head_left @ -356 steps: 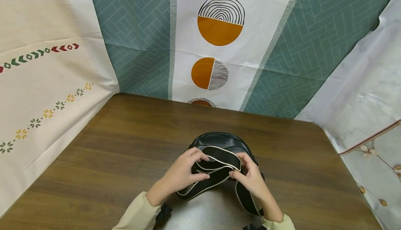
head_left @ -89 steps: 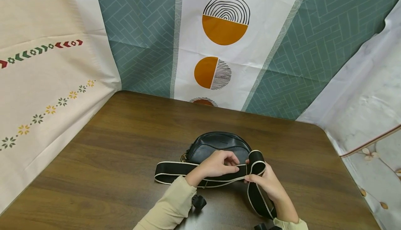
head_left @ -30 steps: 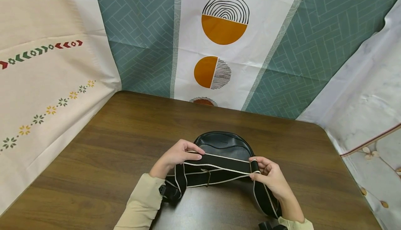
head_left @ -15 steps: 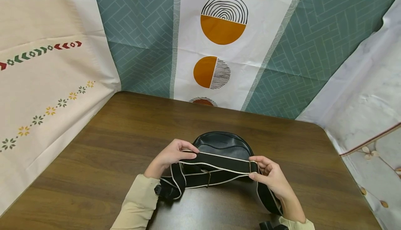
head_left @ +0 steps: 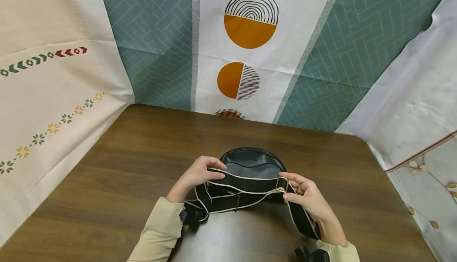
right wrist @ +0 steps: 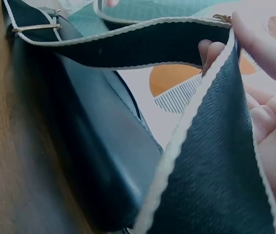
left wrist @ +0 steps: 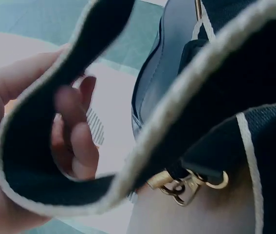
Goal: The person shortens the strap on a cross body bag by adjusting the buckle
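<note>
A black leather bag (head_left: 253, 162) stands on the table behind a black strap (head_left: 246, 183) with cream edging. My left hand (head_left: 196, 175) pinches the strap's upper run between thumb and fingers, to the left of the bag's front. At the other end of this run, my right hand (head_left: 310, 200) pinches the strap beside a gold metal slider (head_left: 277, 183). Below, a second gold slider (head_left: 237, 200) crosses the lower run. The left wrist view shows a gold clasp (left wrist: 189, 187) by the bag's side, with the strap looping across the left palm.
The brown wooden table (head_left: 143, 155) extends around the bag on all sides. Behind it hangs a teal and white patterned cloth (head_left: 157, 55). Pale cloths border the left and right sides. A dark wrist camera (head_left: 312, 254) sits on the right wrist.
The strap went from bunched to stretched between both hands, the left hand having returned leftward from near the right. Over the last half second, the right hand's slider tilted, showing more of its frame.
</note>
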`<act>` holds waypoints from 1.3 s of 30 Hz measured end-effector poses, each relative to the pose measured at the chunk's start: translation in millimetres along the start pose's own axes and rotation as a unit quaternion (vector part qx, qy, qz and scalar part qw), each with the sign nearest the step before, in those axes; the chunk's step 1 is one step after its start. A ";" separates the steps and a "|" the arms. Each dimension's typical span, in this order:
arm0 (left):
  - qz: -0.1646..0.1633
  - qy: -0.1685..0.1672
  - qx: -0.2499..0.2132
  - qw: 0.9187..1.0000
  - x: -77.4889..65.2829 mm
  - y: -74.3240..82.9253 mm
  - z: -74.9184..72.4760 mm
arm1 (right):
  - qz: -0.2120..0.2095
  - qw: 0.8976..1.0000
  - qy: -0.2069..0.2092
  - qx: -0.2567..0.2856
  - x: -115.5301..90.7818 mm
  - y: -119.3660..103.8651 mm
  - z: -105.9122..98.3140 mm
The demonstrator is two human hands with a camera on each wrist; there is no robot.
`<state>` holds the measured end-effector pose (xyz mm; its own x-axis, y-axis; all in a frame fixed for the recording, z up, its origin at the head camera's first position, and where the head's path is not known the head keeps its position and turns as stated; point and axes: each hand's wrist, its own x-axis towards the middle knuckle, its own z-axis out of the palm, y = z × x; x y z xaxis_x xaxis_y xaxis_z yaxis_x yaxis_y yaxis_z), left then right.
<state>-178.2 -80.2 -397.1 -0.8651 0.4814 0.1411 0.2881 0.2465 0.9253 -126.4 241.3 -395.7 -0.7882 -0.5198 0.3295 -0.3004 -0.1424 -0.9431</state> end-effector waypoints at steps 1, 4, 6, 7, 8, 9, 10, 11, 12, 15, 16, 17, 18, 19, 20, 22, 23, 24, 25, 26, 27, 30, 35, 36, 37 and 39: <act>-0.002 0.004 0.013 1.000 0.3 1.9 0.9 | -0.003 1.000 -0.001 0.002 0.5 0.7 0.5; -0.003 0.012 0.042 0.999 1.4 6.9 4.9 | -0.014 1.000 -0.007 0.011 2.4 3.0 2.2; -0.001 0.010 0.055 0.998 2.4 11.5 8.0 | -0.023 0.999 -0.013 0.025 3.8 3.9 3.1; -0.002 0.008 0.058 0.998 3.1 13.8 9.8 | -0.025 0.999 -0.017 0.034 4.4 4.4 3.4; 0.002 0.004 0.063 0.998 3.9 15.9 11.3 | -0.027 0.999 -0.020 0.040 5.0 4.7 3.7; 0.004 0.000 0.066 0.998 4.6 18.5 12.9 | -0.029 0.998 -0.023 0.047 5.5 5.0 3.9; 0.005 -0.005 0.069 0.998 5.3 20.9 14.2 | -0.031 0.998 -0.025 0.053 5.9 5.2 4.1; 0.007 -0.009 0.070 0.997 6.2 22.9 15.4 | -0.032 0.998 -0.024 0.054 6.2 5.3 4.3; 0.009 -0.013 0.072 0.997 7.0 24.3 16.5 | -0.030 0.998 -0.024 0.058 6.4 5.6 4.6; 0.011 -0.025 0.075 0.997 8.9 28.8 20.2 | -0.029 0.997 -0.025 0.063 6.8 6.2 5.6; 0.013 -0.029 0.077 0.997 9.6 29.8 21.7 | -0.028 0.997 -0.026 0.064 7.0 6.6 6.1; 0.016 -0.032 0.080 0.996 10.2 30.7 23.2 | -0.025 0.997 -0.027 0.063 7.1 6.9 6.8; 0.018 -0.036 0.081 0.996 10.8 31.6 25.2 | -0.023 0.998 -0.029 0.060 7.2 7.4 7.5; 0.021 -0.039 0.082 0.996 11.3 32.9 27.7 | -0.024 0.998 -0.032 0.055 7.3 7.9 8.3; 0.026 -0.041 0.085 0.995 12.0 34.3 30.6 | -0.022 0.998 -0.035 0.053 7.5 8.4 9.1; 0.042 -0.048 0.083 0.994 14.3 36.2 38.5 | -0.020 0.998 -0.042 0.052 7.8 9.4 10.6; 0.049 -0.051 0.079 0.994 15.3 37.6 43.1 | -0.019 0.997 -0.045 0.055 8.0 9.8 11.2; 0.059 -0.053 0.076 0.994 16.8 38.7 48.3 | -0.018 0.997 -0.048 0.059 8.2 10.0 11.8; 0.070 -0.055 0.073 0.993 18.3 39.8 53.6 | -0.015 0.996 -0.051 0.065 8.4 10.0 12.1; 0.082 -0.057 0.069 0.993 19.8 40.9 58.8 | -0.013 0.996 -0.053 0.071 8.5 10.0 12.4; 0.093 -0.056 0.065 0.992 21.3 41.7 63.6 | -0.010 0.996 -0.056 0.075 8.6 9.8 12.7; 0.124 -0.050 0.065 0.989 24.6 44.2 74.5 | -0.005 0.994 -0.065 0.083 8.9 9.2 13.4; 0.154 -0.058 0.072 0.984 25.9 46.7 80.3 | 0.001 0.992 -0.084 0.091 8.4 9.2 13.0; 0.154 -0.062 0.075 0.983 25.7 46.7 80.5 | 0.004 0.992 -0.087 0.094 8.2 9.2 12.8; 0.155 -0.064 0.082 0.982 25.3 46.7 80.6 | 0.006 0.992 -0.089 0.094 8.2 9.0 12.9; 0.157 -0.067 0.096 0.981 24.5 46.6 80.5 | 0.011 0.992 -0.088 0.085 8.5 8.4 13.0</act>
<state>-152.9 10.8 -378.9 -0.6636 0.6622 0.3480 0.6140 0.2165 0.7590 -128.7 224.7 -401.4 -0.6832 -0.6608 0.3108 -0.1773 -0.2627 -0.9484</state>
